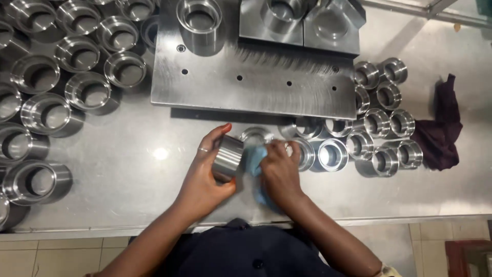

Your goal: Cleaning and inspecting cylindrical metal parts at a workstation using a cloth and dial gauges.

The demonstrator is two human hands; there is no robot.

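Observation:
My left hand [205,177] grips a shiny metal ring-shaped cylinder [228,155], held on its side just above the steel table [128,179]. My right hand [279,172] presses a light blue cloth [254,161] against the open end of that cylinder; part of the cloth hangs below my palm. A ring is on one finger of the left hand. Another metal ring [256,136] stands on the table right behind my hands.
Several large metal rings [77,54] crowd the left side. Smaller rings [376,123] cluster at the right, next to a dark purple rag [441,128]. A thick steel plate [246,77] with holes and machined blocks lies at the back.

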